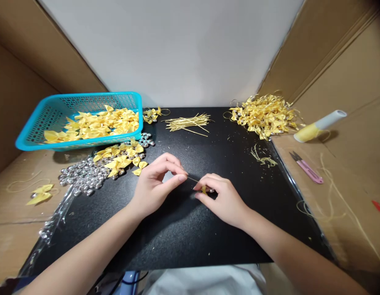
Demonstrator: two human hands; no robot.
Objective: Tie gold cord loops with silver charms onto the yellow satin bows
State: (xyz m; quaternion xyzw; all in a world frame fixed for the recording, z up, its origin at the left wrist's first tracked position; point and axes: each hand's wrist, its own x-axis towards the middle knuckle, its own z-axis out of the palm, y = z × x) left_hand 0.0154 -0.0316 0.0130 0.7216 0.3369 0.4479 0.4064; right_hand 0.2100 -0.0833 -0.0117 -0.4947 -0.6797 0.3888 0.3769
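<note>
Over the middle of the black work surface, my left hand pinches one end of a thin gold cord between thumb and fingertips. The cord runs taut across to my right hand. There, thumb and fingers close on a small yellow ribbon bow, mostly covered by the fingers. A silvery bead shows beside the bow. Left of my left hand lie loose yellow bows on a spread of silver beads.
A turquoise basket of yellow bows stands back left. Cut gold cords lie at the back middle, finished-looking bow pieces heaped back right. Pink-handled snips, a white-yellow tube and cord scraps are on the right.
</note>
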